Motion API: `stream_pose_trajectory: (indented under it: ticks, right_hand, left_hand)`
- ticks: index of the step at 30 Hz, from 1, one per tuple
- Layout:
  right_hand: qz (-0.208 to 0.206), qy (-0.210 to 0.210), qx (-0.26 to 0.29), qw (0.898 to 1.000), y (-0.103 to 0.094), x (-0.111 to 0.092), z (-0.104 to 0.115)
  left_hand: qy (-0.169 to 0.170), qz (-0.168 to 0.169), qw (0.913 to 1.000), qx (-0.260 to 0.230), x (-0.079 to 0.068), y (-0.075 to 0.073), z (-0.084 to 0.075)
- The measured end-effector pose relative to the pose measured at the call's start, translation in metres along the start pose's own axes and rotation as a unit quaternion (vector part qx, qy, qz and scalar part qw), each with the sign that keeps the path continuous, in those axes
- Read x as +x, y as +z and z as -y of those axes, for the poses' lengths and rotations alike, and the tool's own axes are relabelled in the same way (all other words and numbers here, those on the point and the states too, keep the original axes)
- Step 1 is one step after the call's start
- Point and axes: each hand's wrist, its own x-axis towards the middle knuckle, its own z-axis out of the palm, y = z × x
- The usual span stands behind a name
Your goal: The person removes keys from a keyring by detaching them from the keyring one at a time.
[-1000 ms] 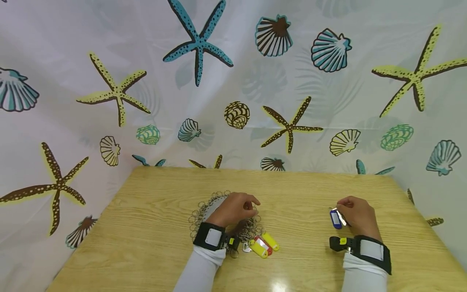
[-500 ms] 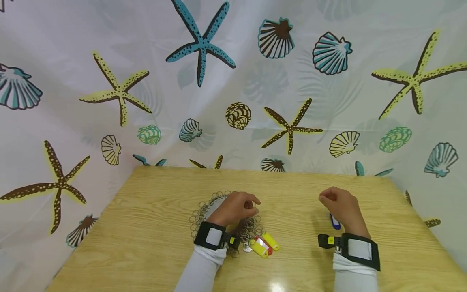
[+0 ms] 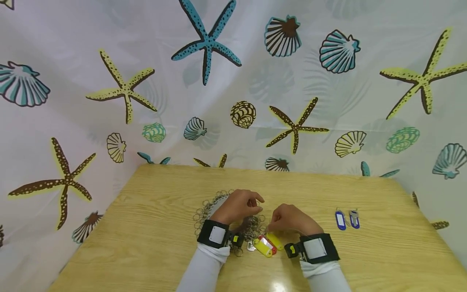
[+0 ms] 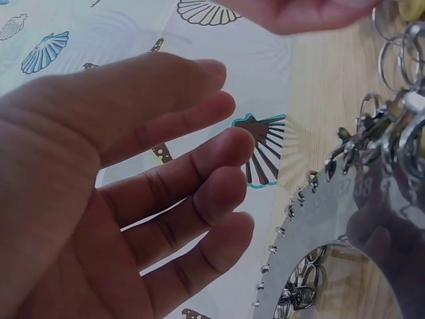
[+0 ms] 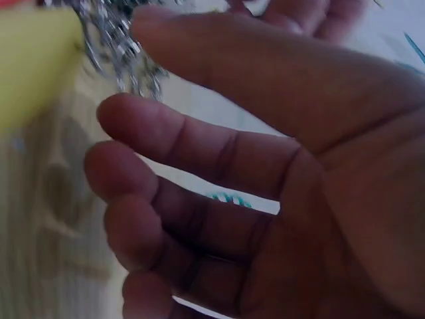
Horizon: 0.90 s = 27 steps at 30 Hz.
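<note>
Now, just below centre of the frame, there's a shiny metal disc (image 4: 322,216), its rim threaded with thin wire rings (image 3: 251,229). Above it the left hand (image 3: 235,207) curves loosely round nothing; the right hand (image 3: 293,220), bent-fingered and holding nothing, is just beside smooth yellow tags (image 3: 262,249) with a red tag (image 3: 268,243) squeezed between. Over at the right, two blue tags (image 3: 340,220) lie on the wood-grained table (image 3: 160,219), shell-printed cloth (image 3: 219,93) behind. The left hand and its black strap (image 3: 205,232) hide much of the disc; yellow plastic blurs up close, and whether the right hand touches it, I can't tell.
</note>
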Motion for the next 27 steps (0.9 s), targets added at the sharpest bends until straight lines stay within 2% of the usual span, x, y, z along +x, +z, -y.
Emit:
stream_pose_trajectory:
  ticks: [3, 7, 17, 27]
  right_hand:
    - [0.017, 0.006, -0.013, 1.0, 0.008, 0.006, 0.005]
    - [0.008, 0.014, -0.014, 1.0, 0.01, 0.007, 0.005]
    - [-0.065, -0.033, 0.042, 0.996, -0.007, 0.001, -0.002]
    - [-0.112, -0.06, 0.082, 0.988, 0.001, 0.009, -0.004]
  left_hand:
    - [0.009, -0.005, 0.9999, 0.003, 0.002, 0.0, -0.001]
    - [0.01, -0.004, 0.9999, 0.0, 0.003, 0.001, -0.002]
    - [0.013, 0.001, 0.9998, 0.013, 0.005, 0.001, -0.001]
    - [0.001, 0.016, 0.9998, 0.013, 0.002, 0.003, 0.0]
